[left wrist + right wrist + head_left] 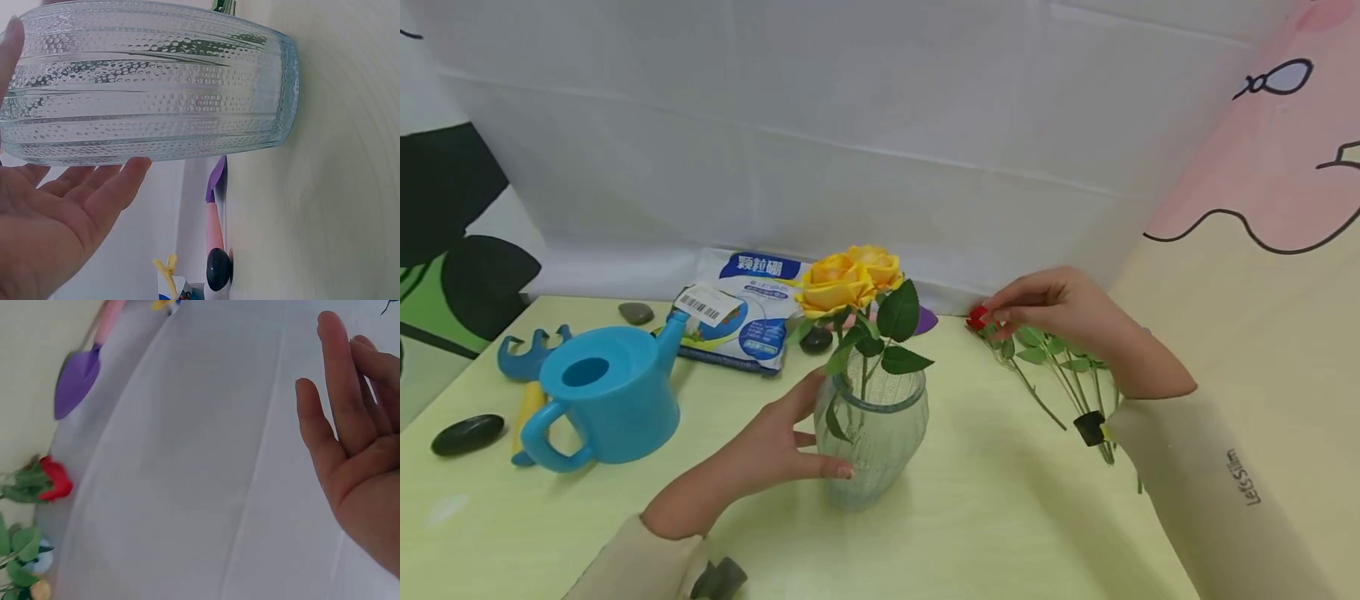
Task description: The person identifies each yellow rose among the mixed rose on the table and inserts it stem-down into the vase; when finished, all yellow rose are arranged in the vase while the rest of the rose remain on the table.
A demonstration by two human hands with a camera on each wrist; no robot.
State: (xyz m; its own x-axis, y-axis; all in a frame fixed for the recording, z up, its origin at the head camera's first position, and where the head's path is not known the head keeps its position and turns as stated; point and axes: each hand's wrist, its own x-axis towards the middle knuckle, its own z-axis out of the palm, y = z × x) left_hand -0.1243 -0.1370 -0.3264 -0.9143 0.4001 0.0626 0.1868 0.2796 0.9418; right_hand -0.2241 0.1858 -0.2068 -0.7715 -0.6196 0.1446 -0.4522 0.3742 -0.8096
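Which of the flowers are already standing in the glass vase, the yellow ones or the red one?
The yellow roses stand in the glass vase. The red rose lies on the table by the right hand.

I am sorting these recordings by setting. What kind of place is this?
Probably a tabletop set up for flower arranging: a glass vase with yellow roses, a blue watering can, loose flower stems.

Rose stems point(1078, 392) partly behind right forearm
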